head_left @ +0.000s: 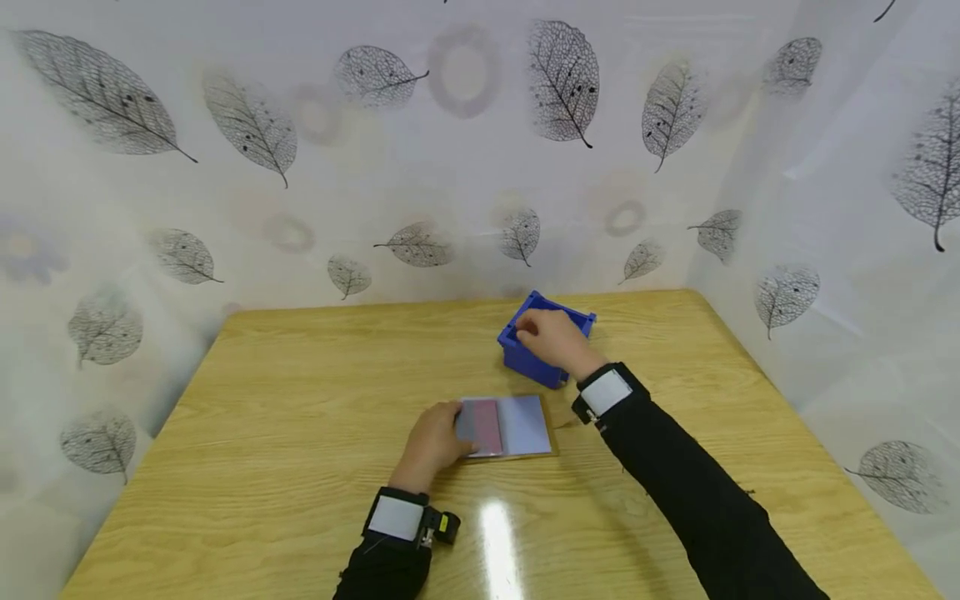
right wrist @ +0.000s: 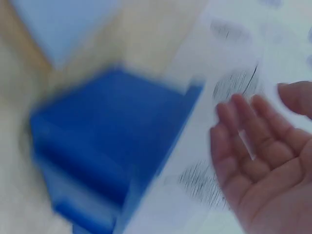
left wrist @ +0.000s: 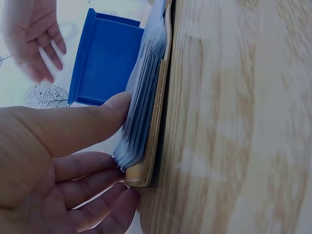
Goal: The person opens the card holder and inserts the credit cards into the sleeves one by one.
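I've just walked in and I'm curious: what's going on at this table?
A person is working with both bare hands. Their left hand holds the left edge of an open card holder with clear sleeves, which lies on the wooden table; a pinkish panel shows on its left side. The right hand hovers above a blue bin and appears empty.

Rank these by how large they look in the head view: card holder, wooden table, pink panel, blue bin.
1. Wooden table
2. Blue bin and card holder: too alike to rank, each partly covered
3. Pink panel, on the open card holder
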### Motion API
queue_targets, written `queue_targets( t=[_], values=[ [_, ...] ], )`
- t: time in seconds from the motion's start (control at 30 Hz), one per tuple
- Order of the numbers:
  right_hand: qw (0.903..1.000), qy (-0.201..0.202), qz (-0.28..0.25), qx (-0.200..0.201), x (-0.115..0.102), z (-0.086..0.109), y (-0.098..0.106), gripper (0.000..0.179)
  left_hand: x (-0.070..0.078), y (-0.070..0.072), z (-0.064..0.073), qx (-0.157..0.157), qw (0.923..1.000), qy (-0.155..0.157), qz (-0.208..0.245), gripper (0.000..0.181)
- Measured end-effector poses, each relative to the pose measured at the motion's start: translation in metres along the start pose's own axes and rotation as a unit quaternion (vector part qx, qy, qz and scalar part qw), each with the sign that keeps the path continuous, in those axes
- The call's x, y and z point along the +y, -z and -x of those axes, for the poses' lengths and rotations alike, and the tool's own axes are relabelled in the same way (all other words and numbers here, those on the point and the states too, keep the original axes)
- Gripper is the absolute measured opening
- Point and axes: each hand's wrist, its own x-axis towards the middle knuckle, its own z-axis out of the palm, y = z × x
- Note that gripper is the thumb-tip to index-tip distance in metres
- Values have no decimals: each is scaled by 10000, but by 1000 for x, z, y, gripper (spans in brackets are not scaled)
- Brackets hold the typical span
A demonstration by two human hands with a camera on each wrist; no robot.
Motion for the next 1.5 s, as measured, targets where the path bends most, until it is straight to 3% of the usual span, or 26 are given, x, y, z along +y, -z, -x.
queue_targets(
  t=[0.1, 0.2, 0.33, 0.6, 0.83, 1.0, 1.17, 1.37, 1.5],
  values=[
    [9973, -539, 486, -148, 17, -13, 5, 30, 0, -2, 0, -31, 10000, -28, -3, 64],
    [9913, -826, 944, -411, 33, -21, 0, 24, -1, -5, 1, -63, 9999, -89, -3, 64],
    [9827, -916, 1453, -700, 45, -26, -10, 12, 0, -7, 2, -81, 9998, -205, -35, 63],
    [9714, -988, 1915, -997, 54, -30, -16, 24, 4, -5, 4, -156, 9998, -106, 81, 63],
    [9613, -925, 2328, -1148, 55, -28, -15, 21, 3, -8, 3, -193, 9997, -114, -1, 64],
    [9615, -834, 2403, -1035, 49, -26, -13, 17, 1, -7, 2, -151, 9998, -93, -18, 64],
    [9631, -712, 2444, -871, 49, -28, -14, 34, 1, -5, 3, -115, 9999, -37, 15, 64],
    [9741, -694, 2007, -779, 54, -35, -18, 44, -1, -3, 3, -101, 9999, 4, 7, 65],
    [9834, -565, 1613, -616, 53, -38, -15, 38, -3, -2, 2, -64, 10000, 34, 22, 64]
  ],
)
